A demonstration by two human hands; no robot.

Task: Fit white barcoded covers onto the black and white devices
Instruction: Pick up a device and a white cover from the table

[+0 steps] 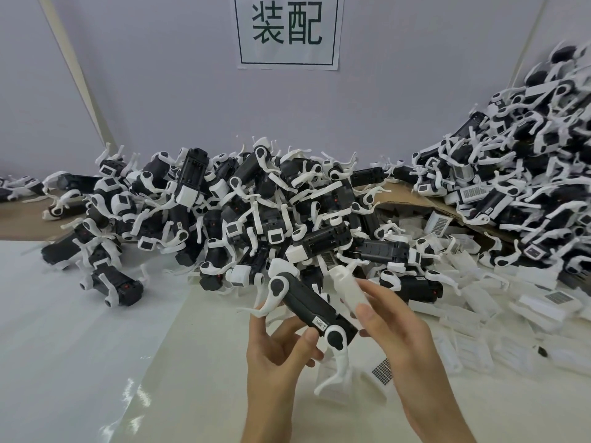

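While the left hand (281, 346) is gripping the device (315, 310) | right hand (406, 327) is pinching the cover (347, 286) at device's 2 o'clock | risk: cover entering tilted, probably seating crooked.

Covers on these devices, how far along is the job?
Done, apparently: the right pile, where several devices show barcoded covers. In hand: the left hand grips a device while the right hand holds a cover against it, seemingly not seated. Left: the centre pile, some with open bays, and the loose covers at right.
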